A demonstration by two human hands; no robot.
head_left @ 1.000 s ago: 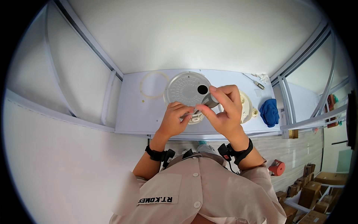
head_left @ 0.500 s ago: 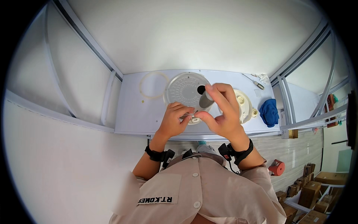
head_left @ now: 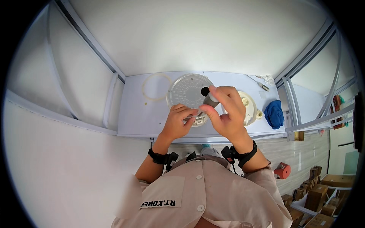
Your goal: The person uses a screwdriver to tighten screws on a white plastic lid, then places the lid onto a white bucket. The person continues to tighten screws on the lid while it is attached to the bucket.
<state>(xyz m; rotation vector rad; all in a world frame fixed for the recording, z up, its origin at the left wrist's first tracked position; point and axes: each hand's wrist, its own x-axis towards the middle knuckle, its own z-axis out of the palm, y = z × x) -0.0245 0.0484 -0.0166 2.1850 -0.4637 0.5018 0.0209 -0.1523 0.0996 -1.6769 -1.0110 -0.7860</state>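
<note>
My right hand (head_left: pixel 230 110) grips a grey-handled screwdriver (head_left: pixel 210 101) between thumb and fingers, its thin tip slanting down to the left. At that tip, my left hand (head_left: pixel 178 121) has thumb and fingertips pinched together; what they hold is too small to make out. Both hands are over the near edge of a round, grey ribbed disc (head_left: pixel 184 90), with a black round spot (head_left: pixel 205 91) showing beside the screwdriver. A white fitting (head_left: pixel 199 121) shows just below the fingertips.
Right of my hand lies a round cream plate (head_left: pixel 250 114) with small cream round parts (head_left: pixel 259 114). A blue cloth (head_left: pixel 273 114) and a second screwdriver (head_left: pixel 263 86) are farther right. At left rest a pale ring (head_left: pixel 143 88) and a tiny yellowish piece (head_left: pixel 145 103). Frame posts (head_left: pixel 291 100) stand at the table's end.
My right thumb and fingers have shifted slightly on the screwdriver, and its handle has tilted a little. My left hand stays in about the same place.
</note>
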